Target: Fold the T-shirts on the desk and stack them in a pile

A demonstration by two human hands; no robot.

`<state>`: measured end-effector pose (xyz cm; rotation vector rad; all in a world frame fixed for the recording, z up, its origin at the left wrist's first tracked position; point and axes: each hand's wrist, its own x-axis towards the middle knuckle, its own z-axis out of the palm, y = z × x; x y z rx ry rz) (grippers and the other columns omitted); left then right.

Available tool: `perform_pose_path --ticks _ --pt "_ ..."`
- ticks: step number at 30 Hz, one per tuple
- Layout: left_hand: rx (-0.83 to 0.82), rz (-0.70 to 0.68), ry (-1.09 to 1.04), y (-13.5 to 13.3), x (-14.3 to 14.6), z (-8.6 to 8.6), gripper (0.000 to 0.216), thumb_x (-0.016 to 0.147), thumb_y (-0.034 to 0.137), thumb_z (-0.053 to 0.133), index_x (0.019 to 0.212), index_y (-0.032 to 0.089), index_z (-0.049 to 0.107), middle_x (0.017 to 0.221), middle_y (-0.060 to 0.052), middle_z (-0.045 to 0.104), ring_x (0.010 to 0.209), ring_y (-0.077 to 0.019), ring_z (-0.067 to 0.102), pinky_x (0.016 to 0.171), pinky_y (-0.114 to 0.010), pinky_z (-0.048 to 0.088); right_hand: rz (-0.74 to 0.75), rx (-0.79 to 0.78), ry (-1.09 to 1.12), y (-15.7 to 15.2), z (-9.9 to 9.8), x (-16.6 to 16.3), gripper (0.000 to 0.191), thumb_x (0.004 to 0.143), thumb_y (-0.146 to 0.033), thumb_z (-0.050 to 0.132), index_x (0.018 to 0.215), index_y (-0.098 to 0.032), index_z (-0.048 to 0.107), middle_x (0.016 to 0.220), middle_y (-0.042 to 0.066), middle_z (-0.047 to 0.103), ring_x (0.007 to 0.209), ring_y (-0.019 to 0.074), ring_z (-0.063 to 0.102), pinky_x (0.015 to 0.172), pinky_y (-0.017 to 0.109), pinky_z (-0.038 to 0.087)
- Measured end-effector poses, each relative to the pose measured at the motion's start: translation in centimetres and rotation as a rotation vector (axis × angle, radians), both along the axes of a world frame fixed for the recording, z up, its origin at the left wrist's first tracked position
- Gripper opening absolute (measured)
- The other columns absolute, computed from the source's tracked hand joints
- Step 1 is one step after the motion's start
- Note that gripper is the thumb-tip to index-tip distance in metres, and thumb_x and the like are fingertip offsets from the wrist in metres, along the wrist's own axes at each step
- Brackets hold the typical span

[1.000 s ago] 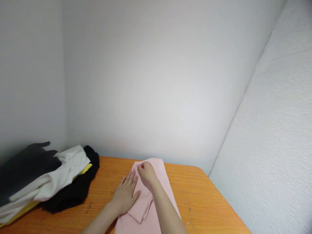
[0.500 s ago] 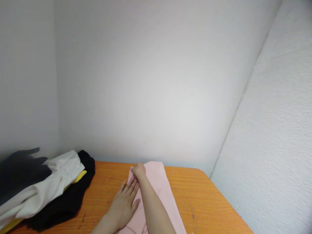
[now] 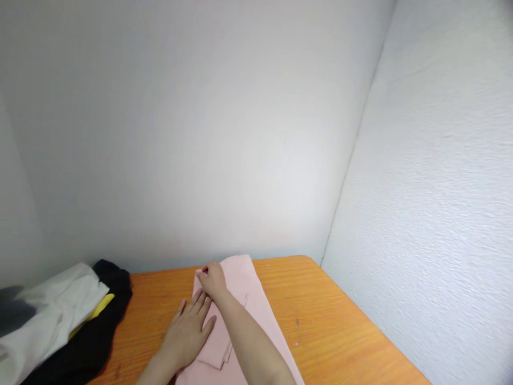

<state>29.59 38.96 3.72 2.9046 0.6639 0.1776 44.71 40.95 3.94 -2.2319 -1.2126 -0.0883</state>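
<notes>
A pink garment, folded into a long strip, lies on the orange wooden table, and a narrower folded section rests on top of it. My left hand presses flat along its left side, fingers spread and pointing away from me. Just beyond those fingertips, my right hand pinches the garment's far left edge near the shoulder-like corner. The right forearm crosses over the cloth and hides part of it.
To the left lies a heap of clothes: a white garment, a yellow one and a black one. Walls stand behind and to the right of the table, whose right edge runs diagonally.
The view has swung to the right, so everything sits further left. My right hand has stayed at the far left edge, and more of the folded section shows below it.
</notes>
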Motion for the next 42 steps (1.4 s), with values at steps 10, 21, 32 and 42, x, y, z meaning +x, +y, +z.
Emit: perform_pose_path --ticks 10,21,32,42 --pt "0.025 0.022 -0.020 0.3 0.7 -0.7 0.068 0.092 0.055 0.023 0.149 0.020 0.026 0.158 -0.003 0.016 0.147 -0.0233 0.013 0.120 -0.052 0.016 -0.202 -0.107 -0.187 -8.5 1.5 5.2 0.044 0.095 -0.035 0.043 0.125 -0.004 0.054 0.128 0.026 0.053 0.125 0.0356 0.044 0.103 0.052 0.032" --pt "0.032 -0.008 0.052 0.4 0.3 -0.4 0.070 0.092 0.057 0.020 0.151 0.019 0.022 0.159 -0.002 0.013 0.148 -0.0228 0.010 0.120 -0.052 0.013 -0.101 -0.279 -0.074 -10.0 -2.1 7.5 0.082 0.092 -0.064 0.031 0.150 -0.006 0.027 0.157 0.018 0.017 0.146 0.0294 0.013 0.117 0.050 0.009" --pt "0.037 -0.007 0.054 0.1 0.3 -0.2 0.069 0.092 0.055 0.019 0.151 0.019 0.024 0.159 -0.006 0.016 0.148 -0.0231 0.011 0.120 -0.052 0.014 -0.105 -0.158 -0.127 -11.3 0.5 5.9 0.069 0.096 -0.051 0.032 0.149 -0.006 0.028 0.157 0.014 0.020 0.147 0.0237 0.012 0.120 0.043 0.004" --pt "0.060 -0.012 0.038 0.3 0.4 -0.4 0.070 0.091 0.055 0.020 0.150 0.017 0.025 0.158 -0.005 0.017 0.148 -0.0234 0.014 0.120 -0.053 0.014 0.415 -0.162 -0.253 -20.4 0.9 -2.1 0.078 0.095 -0.061 0.033 0.154 -0.013 0.014 0.159 0.011 0.004 0.147 0.0254 -0.001 0.121 0.047 0.007"
